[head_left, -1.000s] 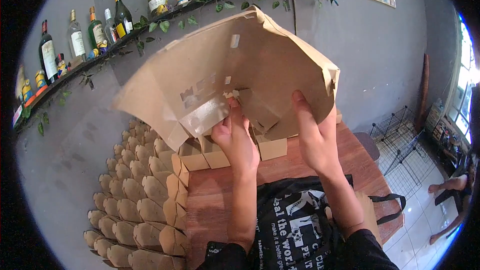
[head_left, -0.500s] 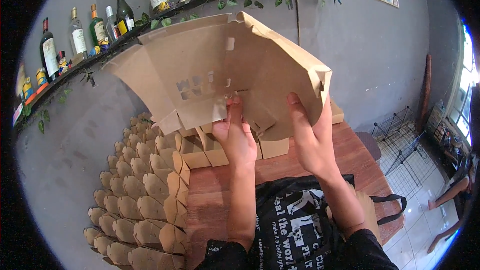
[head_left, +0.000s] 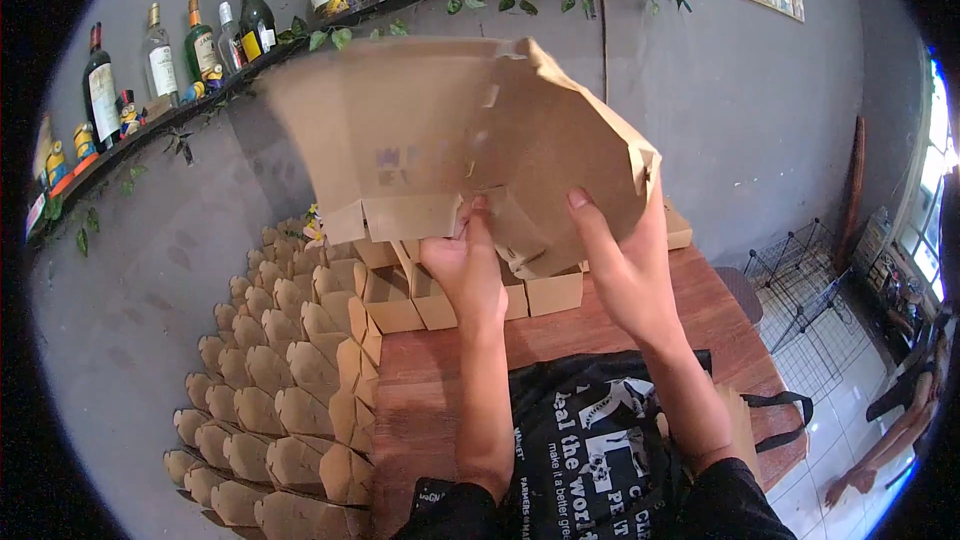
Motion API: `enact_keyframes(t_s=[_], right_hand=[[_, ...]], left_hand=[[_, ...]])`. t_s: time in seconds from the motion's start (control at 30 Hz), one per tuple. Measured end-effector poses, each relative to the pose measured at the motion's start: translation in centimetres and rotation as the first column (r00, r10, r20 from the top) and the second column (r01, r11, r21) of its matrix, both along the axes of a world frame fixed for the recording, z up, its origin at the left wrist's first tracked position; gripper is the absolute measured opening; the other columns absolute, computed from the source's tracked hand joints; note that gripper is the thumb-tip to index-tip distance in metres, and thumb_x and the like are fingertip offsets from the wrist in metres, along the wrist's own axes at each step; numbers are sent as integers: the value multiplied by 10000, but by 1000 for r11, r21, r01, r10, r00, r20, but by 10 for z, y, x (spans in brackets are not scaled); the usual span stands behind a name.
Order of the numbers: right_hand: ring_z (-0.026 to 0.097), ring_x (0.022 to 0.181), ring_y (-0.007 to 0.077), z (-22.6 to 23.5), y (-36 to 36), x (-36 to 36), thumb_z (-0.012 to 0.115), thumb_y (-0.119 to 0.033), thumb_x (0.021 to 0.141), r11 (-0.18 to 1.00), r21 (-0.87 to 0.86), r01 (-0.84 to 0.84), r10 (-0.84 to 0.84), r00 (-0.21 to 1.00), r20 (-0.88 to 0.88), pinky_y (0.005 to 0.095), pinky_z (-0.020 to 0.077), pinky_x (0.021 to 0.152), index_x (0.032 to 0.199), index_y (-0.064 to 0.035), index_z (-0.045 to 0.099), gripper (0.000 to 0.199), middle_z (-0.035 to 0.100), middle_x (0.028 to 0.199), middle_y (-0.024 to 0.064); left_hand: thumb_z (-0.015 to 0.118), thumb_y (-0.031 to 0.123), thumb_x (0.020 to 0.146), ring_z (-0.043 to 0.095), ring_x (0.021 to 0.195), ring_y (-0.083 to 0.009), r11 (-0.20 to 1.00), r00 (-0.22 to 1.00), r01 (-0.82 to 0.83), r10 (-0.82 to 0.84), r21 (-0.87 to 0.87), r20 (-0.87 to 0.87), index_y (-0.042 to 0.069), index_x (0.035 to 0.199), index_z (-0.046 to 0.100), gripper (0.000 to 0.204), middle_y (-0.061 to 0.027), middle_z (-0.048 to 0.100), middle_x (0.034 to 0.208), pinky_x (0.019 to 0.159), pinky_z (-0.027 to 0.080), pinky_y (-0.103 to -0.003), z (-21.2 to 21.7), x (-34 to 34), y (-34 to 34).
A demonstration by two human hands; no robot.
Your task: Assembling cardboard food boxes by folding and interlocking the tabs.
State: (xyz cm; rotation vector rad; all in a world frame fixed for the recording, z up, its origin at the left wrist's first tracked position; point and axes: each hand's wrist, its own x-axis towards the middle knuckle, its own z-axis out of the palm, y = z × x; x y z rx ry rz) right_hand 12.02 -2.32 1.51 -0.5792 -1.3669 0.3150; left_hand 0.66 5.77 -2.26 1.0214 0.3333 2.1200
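Between my two hands, raised above the table, is a partly folded brown cardboard box [head_left: 420, 130] with cut-out openings in one panel. That panel spreads out to the left and is blurred by motion. My left hand [head_left: 468, 265] grips the box's lower middle, its thumb pressed on the inner fold. On the right side my right hand [head_left: 625, 270] holds the rounded panel, thumb inside and fingers hidden behind the board. Below and behind it, several folded brown boxes [head_left: 393, 312] stand in a row on the wooden table [head_left: 425, 390].
Many nested brown cartons [head_left: 290, 410] fill the left side of the table. A black printed cloth bag [head_left: 590, 450] lies close to me. Bottles and figurines line a wall shelf [head_left: 215, 85]. At right are a wire rack [head_left: 800, 290] and another person's limb [head_left: 890, 430].
The box's left panel has swung inward to the right, and its lower flap now hangs lower and more level. My hands keep their hold. The other person's limb at right has shifted.
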Motion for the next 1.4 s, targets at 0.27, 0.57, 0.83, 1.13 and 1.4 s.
enact_keyframes(t_s=[0.27, 0.57, 0.83, 1.13, 1.4], right_hand=[[552, 1053, 212, 8, 9, 34, 613, -143, 873, 989, -55, 137, -133, 989, 63, 293, 481, 810, 1306, -27, 371, 509, 496, 1181, 176], [577, 897, 118, 22, -7, 58, 500, -196, 952, 951, -308, -15, 33, 998, 51, 234, 485, 721, 1193, -3, 514, 309, 580, 1064, 105], [580, 941, 119, 12, 12, 71, 581, -129, 905, 960, -174, -220, 231, 972, 48, 256, 477, 816, 1155, 24, 558, 294, 615, 1006, 59], [597, 909, 122, 14, -2, 60, 636, -117, 870, 975, -145, -168, 182, 979, 92, 268, 502, 780, 1061, 41, 587, 253, 634, 958, 66], [543, 878, 72, 18, 4, 67, 511, -207, 953, 990, -125, -67, 69, 998, 11, 218, 455, 703, 1139, 14, 572, 295, 632, 934, 62]], left_hand=[[519, -84, 827, 593, 902, -160, 994, 945, -96, 78, -44, -316, -116, 1134, 446, 317, -149, 567, 1047, 784, 487, -253, -6, -22, 10], [538, -39, 831, 545, 891, -110, 975, 847, -51, -72, -215, -527, -53, 1133, 455, 314, -78, 551, 999, 761, 458, -246, -1, -16, -7], [533, -14, 826, 548, 966, -142, 956, 754, 167, -282, -241, -594, -43, 1189, 441, 375, -100, 546, 1108, 824, 451, -271, -9, -22, 5], [598, 66, 839, 551, 1025, -146, 892, 636, 384, -442, -236, -633, -30, 1241, 446, 440, -77, 561, 1173, 867, 453, -281, -23, -21, 22], [540, 11, 810, 508, 1016, -133, 970, 582, 112, -239, -214, -777, -7, 1299, 335, 531, -64, 514, 1132, 843, 449, -263, -13, -22, -4]])
